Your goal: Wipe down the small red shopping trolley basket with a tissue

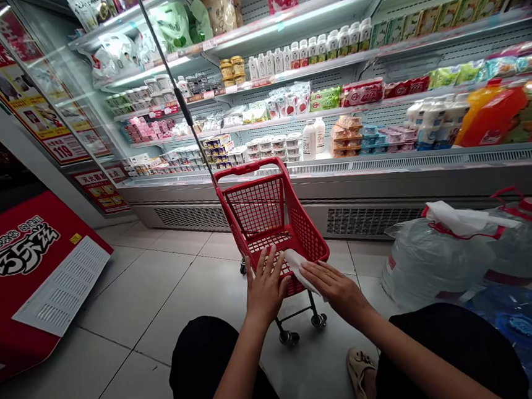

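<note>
A small red shopping cart (pixel 229 206) with lattice sides stands on the floor in front of me. At its near end, my right hand (pixel 336 286) holds a folded white wipe (pixel 298 264) against the basket; I cannot tell whether it is cloth or paper. The fingers lie together over the wipe, pointing up and left. My left hand (pixel 267 286) is open beside it, fingers spread and empty, at the near rim of the cart. Part of that rim is hidden behind both hands.
A chilled display shelf (pixel 264 178) with dairy goods and drinks runs behind the cart. Wrapped large water bottles (pixel 434 265) stand at the right. A red cabinet (pixel 25 276) is on the left. A thin dark pole (pixel 181 101) rises from the cart.
</note>
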The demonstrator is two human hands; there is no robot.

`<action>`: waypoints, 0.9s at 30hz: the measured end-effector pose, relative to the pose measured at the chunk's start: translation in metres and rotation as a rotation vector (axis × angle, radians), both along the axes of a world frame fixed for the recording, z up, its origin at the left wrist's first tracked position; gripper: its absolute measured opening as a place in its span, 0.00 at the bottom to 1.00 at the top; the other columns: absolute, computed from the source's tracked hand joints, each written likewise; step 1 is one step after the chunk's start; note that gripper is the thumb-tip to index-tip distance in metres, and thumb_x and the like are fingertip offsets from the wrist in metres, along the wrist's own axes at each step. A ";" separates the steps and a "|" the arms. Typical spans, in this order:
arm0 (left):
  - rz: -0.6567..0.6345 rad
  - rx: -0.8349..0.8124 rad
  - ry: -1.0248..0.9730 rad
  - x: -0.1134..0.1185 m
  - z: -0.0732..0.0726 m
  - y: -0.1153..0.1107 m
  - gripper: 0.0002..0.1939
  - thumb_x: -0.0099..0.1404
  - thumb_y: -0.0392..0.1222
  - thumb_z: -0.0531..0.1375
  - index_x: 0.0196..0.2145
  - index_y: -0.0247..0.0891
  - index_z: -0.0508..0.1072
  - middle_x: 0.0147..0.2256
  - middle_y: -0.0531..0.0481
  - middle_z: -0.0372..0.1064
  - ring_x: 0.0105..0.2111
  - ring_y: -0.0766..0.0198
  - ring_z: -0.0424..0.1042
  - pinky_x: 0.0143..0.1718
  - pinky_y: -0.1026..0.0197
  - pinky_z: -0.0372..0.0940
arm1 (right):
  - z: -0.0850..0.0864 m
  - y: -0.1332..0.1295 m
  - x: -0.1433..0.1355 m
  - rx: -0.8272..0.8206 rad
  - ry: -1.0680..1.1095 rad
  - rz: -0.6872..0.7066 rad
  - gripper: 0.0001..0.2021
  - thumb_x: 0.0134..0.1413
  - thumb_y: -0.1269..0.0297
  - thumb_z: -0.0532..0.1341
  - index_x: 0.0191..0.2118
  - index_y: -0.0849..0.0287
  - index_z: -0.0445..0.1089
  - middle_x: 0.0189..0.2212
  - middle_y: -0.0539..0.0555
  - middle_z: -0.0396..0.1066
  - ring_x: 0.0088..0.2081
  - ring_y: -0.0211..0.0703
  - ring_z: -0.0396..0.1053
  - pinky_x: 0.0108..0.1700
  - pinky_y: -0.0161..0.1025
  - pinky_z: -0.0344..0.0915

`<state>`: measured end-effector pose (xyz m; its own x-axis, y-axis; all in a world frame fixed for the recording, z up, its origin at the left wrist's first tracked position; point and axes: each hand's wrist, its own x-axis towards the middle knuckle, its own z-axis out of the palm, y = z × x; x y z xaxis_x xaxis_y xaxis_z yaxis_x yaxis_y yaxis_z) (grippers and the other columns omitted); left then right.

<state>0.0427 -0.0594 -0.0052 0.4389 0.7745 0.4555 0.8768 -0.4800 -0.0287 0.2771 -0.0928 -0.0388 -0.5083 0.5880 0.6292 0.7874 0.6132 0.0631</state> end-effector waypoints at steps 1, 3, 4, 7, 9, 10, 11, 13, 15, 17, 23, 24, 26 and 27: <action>0.008 0.001 0.005 -0.002 0.000 -0.001 0.33 0.77 0.49 0.54 0.74 0.56 0.47 0.74 0.54 0.46 0.75 0.52 0.42 0.73 0.32 0.26 | 0.002 0.003 0.009 0.008 -0.020 0.017 0.39 0.62 0.84 0.49 0.76 0.55 0.46 0.68 0.54 0.63 0.68 0.44 0.62 0.69 0.50 0.63; 0.013 0.002 0.018 -0.007 0.001 -0.004 0.33 0.77 0.48 0.53 0.74 0.55 0.48 0.74 0.53 0.44 0.75 0.52 0.41 0.73 0.31 0.24 | 0.005 0.014 0.033 0.024 -0.046 0.015 0.39 0.62 0.84 0.49 0.76 0.54 0.43 0.68 0.54 0.63 0.68 0.44 0.62 0.70 0.50 0.62; 0.012 0.002 0.024 -0.009 0.001 -0.004 0.32 0.77 0.48 0.53 0.74 0.55 0.48 0.74 0.53 0.43 0.75 0.53 0.41 0.72 0.31 0.23 | 0.006 0.020 0.045 0.031 -0.050 -0.002 0.40 0.63 0.85 0.48 0.76 0.54 0.42 0.68 0.54 0.62 0.68 0.44 0.62 0.70 0.51 0.62; 0.002 0.005 0.034 -0.011 0.002 -0.005 0.33 0.77 0.47 0.53 0.74 0.55 0.47 0.74 0.53 0.44 0.75 0.53 0.40 0.72 0.30 0.22 | 0.007 0.033 0.069 0.035 -0.038 -0.056 0.40 0.62 0.86 0.47 0.76 0.53 0.42 0.69 0.56 0.62 0.67 0.46 0.63 0.69 0.54 0.63; 0.000 0.011 0.027 -0.009 0.003 -0.005 0.33 0.77 0.48 0.53 0.74 0.56 0.47 0.74 0.53 0.45 0.75 0.52 0.40 0.72 0.30 0.22 | 0.004 0.033 0.067 0.027 -0.010 -0.069 0.40 0.62 0.85 0.47 0.76 0.53 0.42 0.68 0.56 0.62 0.67 0.46 0.63 0.69 0.54 0.63; 0.006 0.014 0.019 -0.007 0.003 -0.006 0.33 0.77 0.48 0.53 0.75 0.56 0.46 0.74 0.53 0.45 0.75 0.52 0.41 0.72 0.30 0.22 | 0.002 0.030 0.061 0.022 0.007 -0.074 0.40 0.62 0.85 0.47 0.76 0.53 0.42 0.69 0.57 0.62 0.67 0.46 0.63 0.69 0.54 0.63; 0.021 0.019 0.010 -0.004 0.002 -0.006 0.34 0.77 0.48 0.53 0.75 0.57 0.45 0.74 0.53 0.45 0.75 0.52 0.41 0.72 0.30 0.23 | 0.000 0.026 0.054 0.015 0.023 -0.082 0.40 0.62 0.85 0.47 0.76 0.54 0.42 0.69 0.57 0.62 0.67 0.46 0.63 0.69 0.53 0.64; 0.050 0.031 -0.008 0.005 -0.001 -0.010 0.35 0.77 0.46 0.53 0.75 0.57 0.44 0.75 0.54 0.43 0.75 0.51 0.40 0.73 0.31 0.26 | -0.005 0.015 0.036 0.001 0.041 -0.094 0.39 0.63 0.84 0.48 0.77 0.55 0.42 0.69 0.58 0.60 0.68 0.47 0.62 0.68 0.52 0.64; 0.042 0.034 -0.008 0.015 -0.008 -0.016 0.36 0.76 0.44 0.53 0.75 0.54 0.43 0.75 0.53 0.41 0.75 0.51 0.39 0.74 0.33 0.31 | -0.006 0.006 0.021 -0.005 0.037 -0.085 0.39 0.63 0.83 0.49 0.76 0.55 0.42 0.69 0.57 0.60 0.68 0.47 0.61 0.68 0.52 0.65; 0.029 0.028 -0.011 0.024 -0.017 -0.022 0.38 0.75 0.44 0.54 0.76 0.48 0.42 0.75 0.49 0.41 0.75 0.50 0.38 0.75 0.36 0.38 | -0.003 0.002 0.017 -0.011 0.004 -0.039 0.39 0.64 0.83 0.50 0.76 0.54 0.43 0.69 0.56 0.61 0.69 0.46 0.61 0.68 0.51 0.64; -0.064 -0.009 0.014 0.017 -0.024 -0.028 0.37 0.75 0.45 0.54 0.76 0.45 0.44 0.75 0.50 0.41 0.76 0.53 0.37 0.75 0.41 0.40 | 0.010 0.021 0.052 -0.028 -0.086 0.079 0.39 0.64 0.84 0.49 0.76 0.51 0.44 0.70 0.52 0.61 0.69 0.44 0.59 0.71 0.51 0.61; -0.089 -0.016 0.022 0.013 -0.022 -0.028 0.37 0.74 0.44 0.54 0.76 0.45 0.45 0.75 0.51 0.41 0.76 0.54 0.37 0.75 0.42 0.40 | 0.011 0.026 0.060 -0.036 -0.055 0.052 0.39 0.63 0.84 0.49 0.76 0.50 0.46 0.69 0.51 0.62 0.69 0.45 0.60 0.71 0.53 0.61; -0.111 -0.029 0.022 0.007 -0.019 -0.027 0.37 0.73 0.42 0.55 0.75 0.46 0.46 0.75 0.52 0.41 0.76 0.54 0.38 0.75 0.42 0.39 | 0.014 0.035 0.072 -0.081 0.067 -0.036 0.40 0.61 0.84 0.48 0.75 0.47 0.50 0.68 0.51 0.64 0.67 0.46 0.63 0.70 0.54 0.62; -0.113 -0.036 0.018 0.005 -0.018 -0.027 0.38 0.72 0.42 0.55 0.75 0.46 0.47 0.75 0.52 0.41 0.75 0.54 0.38 0.75 0.42 0.38 | 0.017 0.038 0.077 -0.116 0.152 -0.081 0.40 0.60 0.84 0.48 0.74 0.47 0.52 0.67 0.51 0.65 0.66 0.46 0.65 0.68 0.53 0.64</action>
<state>0.0475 -0.0865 -0.0228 0.5326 0.7350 0.4196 0.8163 -0.5770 -0.0255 0.3536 -0.0545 -0.0214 -0.3608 0.6963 0.6205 0.8297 0.5435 -0.1274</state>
